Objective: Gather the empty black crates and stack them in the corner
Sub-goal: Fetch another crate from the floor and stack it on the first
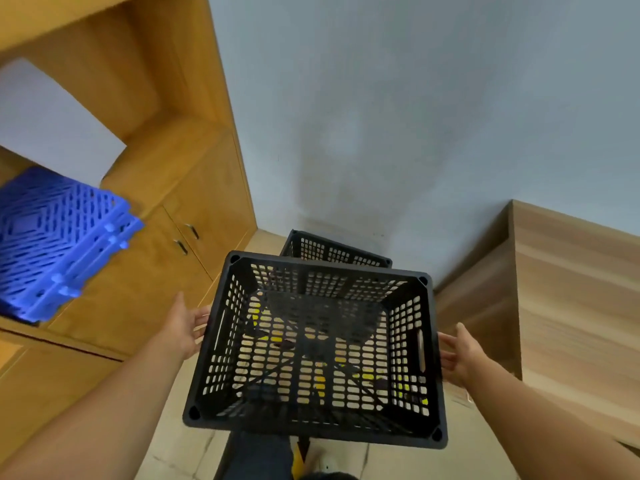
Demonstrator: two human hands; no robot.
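Left hand (187, 327): fingers straight, at left wall | right hand (460, 355): fingers spread, gripping nothing | black crate (311, 348): perforated, empty, between hands | second black crate (332, 251): behind, by grey wall (381, 116)

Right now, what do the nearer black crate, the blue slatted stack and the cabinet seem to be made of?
Nearer black crate: moulded plastic, matte, judging by its uniform perforated walls and thick rim. Blue slatted stack: probably plastic too, slightly glossy, with moulded slots and pegs; it is blurred. Cabinet: wood or wood-look laminate, smooth, with visible grain; which one, I cannot tell.
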